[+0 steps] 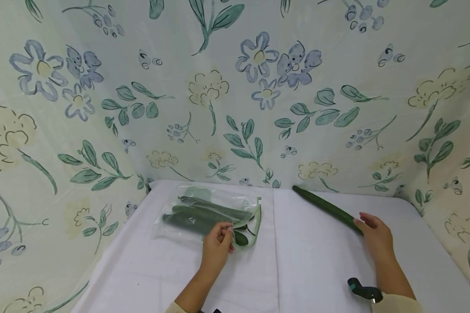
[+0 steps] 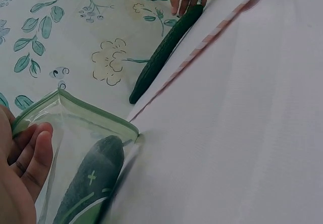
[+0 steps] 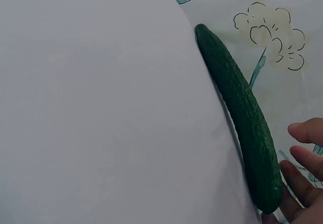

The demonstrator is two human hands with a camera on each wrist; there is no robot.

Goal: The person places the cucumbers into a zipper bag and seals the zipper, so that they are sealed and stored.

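A clear zip bag [image 1: 223, 194] with a green-trimmed mouth lies left of the table's middle, several dark green cucumbers [image 1: 192, 219] inside it. My left hand [image 1: 216, 248] pinches the rim of its mouth, which gapes toward the right. In the left wrist view, one cucumber's rounded end [image 2: 108, 151] shows through the plastic beside that hand. A single long cucumber [image 1: 325, 206] lies slantwise on the right, outside the bag. My right hand [image 1: 377, 241] is at its near end, fingers loosely spread; in the right wrist view some fingertips [image 3: 290, 171] touch or nearly touch its side.
White cloth [image 1: 317, 269] covers the table, with a seam running front to back between bag and lone cucumber. Floral fabric [image 1: 219, 108] hangs behind the table's far edge and along both sides. A dark strap device [image 1: 364, 291] sits at the right wrist.
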